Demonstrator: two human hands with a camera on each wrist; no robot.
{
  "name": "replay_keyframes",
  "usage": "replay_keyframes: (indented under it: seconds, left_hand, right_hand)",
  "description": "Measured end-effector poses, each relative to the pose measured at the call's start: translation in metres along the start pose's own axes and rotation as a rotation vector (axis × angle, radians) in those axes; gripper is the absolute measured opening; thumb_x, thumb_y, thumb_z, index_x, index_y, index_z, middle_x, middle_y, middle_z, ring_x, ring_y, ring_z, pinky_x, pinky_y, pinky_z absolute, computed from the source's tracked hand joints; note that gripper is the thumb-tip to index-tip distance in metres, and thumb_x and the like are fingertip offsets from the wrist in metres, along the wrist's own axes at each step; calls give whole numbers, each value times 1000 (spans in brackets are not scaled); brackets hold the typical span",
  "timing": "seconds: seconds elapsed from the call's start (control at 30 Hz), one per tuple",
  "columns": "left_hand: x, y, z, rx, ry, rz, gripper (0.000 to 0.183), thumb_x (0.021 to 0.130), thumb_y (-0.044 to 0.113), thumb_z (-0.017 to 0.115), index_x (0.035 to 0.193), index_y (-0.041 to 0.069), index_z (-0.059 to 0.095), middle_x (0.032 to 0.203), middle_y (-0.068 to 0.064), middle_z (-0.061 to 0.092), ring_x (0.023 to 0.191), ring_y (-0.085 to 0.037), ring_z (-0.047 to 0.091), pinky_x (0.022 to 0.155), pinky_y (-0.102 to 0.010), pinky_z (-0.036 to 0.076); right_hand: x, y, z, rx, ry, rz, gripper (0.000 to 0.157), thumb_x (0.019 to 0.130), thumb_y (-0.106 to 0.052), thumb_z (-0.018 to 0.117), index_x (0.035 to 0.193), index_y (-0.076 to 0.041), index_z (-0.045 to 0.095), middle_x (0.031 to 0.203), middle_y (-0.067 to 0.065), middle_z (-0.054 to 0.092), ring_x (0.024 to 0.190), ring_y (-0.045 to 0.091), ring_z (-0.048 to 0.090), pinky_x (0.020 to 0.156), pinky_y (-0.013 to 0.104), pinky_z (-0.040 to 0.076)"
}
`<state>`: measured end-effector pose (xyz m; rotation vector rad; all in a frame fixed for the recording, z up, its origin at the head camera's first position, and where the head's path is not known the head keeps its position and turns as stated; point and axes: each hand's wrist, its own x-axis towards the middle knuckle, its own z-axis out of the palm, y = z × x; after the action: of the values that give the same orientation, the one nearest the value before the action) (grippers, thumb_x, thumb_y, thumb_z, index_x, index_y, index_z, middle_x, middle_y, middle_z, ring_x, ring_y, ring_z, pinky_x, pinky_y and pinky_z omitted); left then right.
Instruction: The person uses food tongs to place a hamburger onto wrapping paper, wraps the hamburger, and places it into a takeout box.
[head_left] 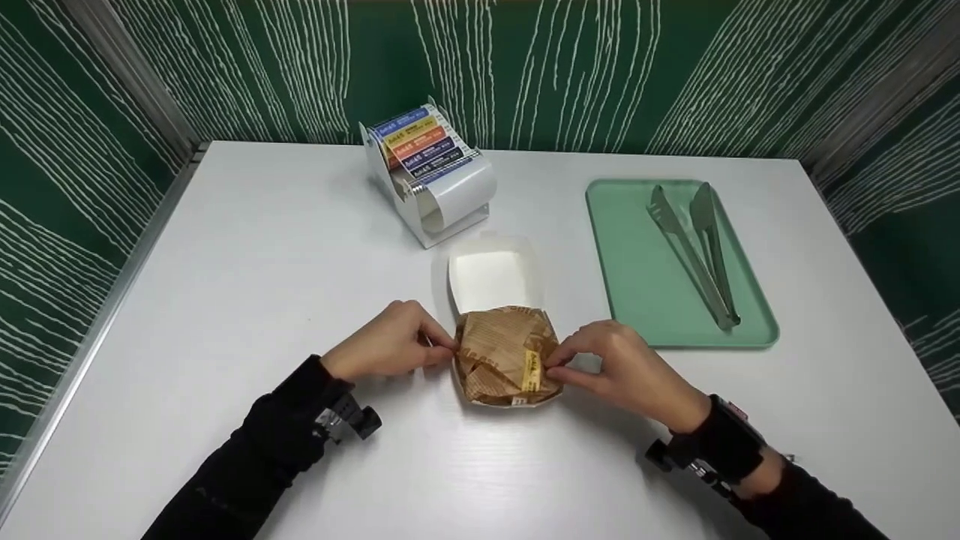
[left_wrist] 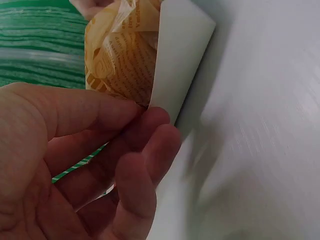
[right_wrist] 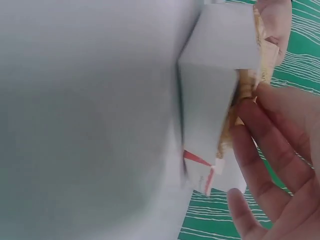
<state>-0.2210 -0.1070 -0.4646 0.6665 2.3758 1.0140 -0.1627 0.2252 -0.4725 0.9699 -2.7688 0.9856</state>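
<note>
A burger wrapped in brown printed paper (head_left: 495,337) sits in the lower half of a white clamshell box (head_left: 491,279), whose lid lies folded back on the far side. A yellow label (head_left: 531,371) is stuck on the wrapping's right part. At the left side, my left hand (head_left: 394,341) pinches the wrapping close to the box wall (left_wrist: 182,55). From the right, my right hand (head_left: 619,364) pinches the wrapping's edge between thumb and index finger, just inside the box wall (right_wrist: 207,100). What the paper encloses is hidden.
A white label dispenser (head_left: 457,191) with several coloured rolls stands behind the box. To the right lies a green tray (head_left: 630,285) with metal tongs (head_left: 694,259) on it. The white table (head_left: 262,247) meets green walls with white streaks.
</note>
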Motion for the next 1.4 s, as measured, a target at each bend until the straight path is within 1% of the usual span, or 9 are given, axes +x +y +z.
replay_keyframes:
  seconds: [0.1,0.2,0.4,0.63,0.83,1.07,1.17,1.3,1.4]
  left_hand:
    - [-1,-3,1,-7,-10,24,13,96,16,78,105,18,87,95,1,83,62,-6,57,61,-22,46]
    - [-2,-4,4,19,1,76,10,96,18,79,102,20,87,95,5,81,72,-6,61,70,-25,48]
    - [1,-2,12,96,75,115,2,92,21,85,90,20,86,86,8,78,75,-7,63,76,-29,50]
    - [5,7,21,167,135,60,5,88,22,88,90,19,85,86,5,78,78,-11,61,78,-33,50]
    - [8,9,23,177,128,44,9,89,16,85,83,21,79,73,9,65,72,-11,56,70,-30,46]
    - [8,0,2,-47,30,23,7,92,12,80,93,18,84,91,1,79,71,-11,64,69,-27,53]
    - [12,-7,-7,-133,111,-27,10,99,20,75,102,14,83,94,-4,79,67,-12,64,58,-26,51]
    - [31,-16,-9,-301,227,-143,31,108,34,65,122,7,72,97,-9,75,69,-13,66,56,-25,55]
    - [46,-16,-7,-432,238,-196,40,112,37,57,130,3,67,97,-8,70,70,-12,64,60,-22,57]
  right_hand:
    - [-2,2,0,33,-32,41,11,91,-17,87,100,-23,84,97,-12,82,92,8,75,87,39,63]
    - [-3,2,-1,58,-39,93,8,93,-22,84,101,-23,83,98,-12,82,94,9,74,90,41,62]
    - [2,-6,7,26,19,184,13,98,-36,79,97,-23,81,91,-14,78,88,6,69,89,43,56]
    - [13,-17,18,-122,104,199,33,90,-53,82,76,-24,74,70,-14,71,62,-3,60,68,25,55]
    - [14,-19,18,-165,109,219,39,84,-57,86,70,-26,68,64,-16,67,57,-3,55,63,22,50]
    - [15,-20,18,-171,104,232,39,84,-57,86,69,-27,66,63,-16,66,55,-3,53,62,22,50]
    - [15,-21,18,-180,110,217,39,84,-57,86,69,-27,66,62,-16,65,55,-3,52,64,23,50]
    - [15,-20,18,-207,122,196,41,84,-57,86,66,-27,64,61,-17,63,55,-2,50,66,24,48]
    - [15,-20,18,-216,123,181,42,84,-58,85,66,-27,63,61,-17,62,55,-2,49,67,26,47]
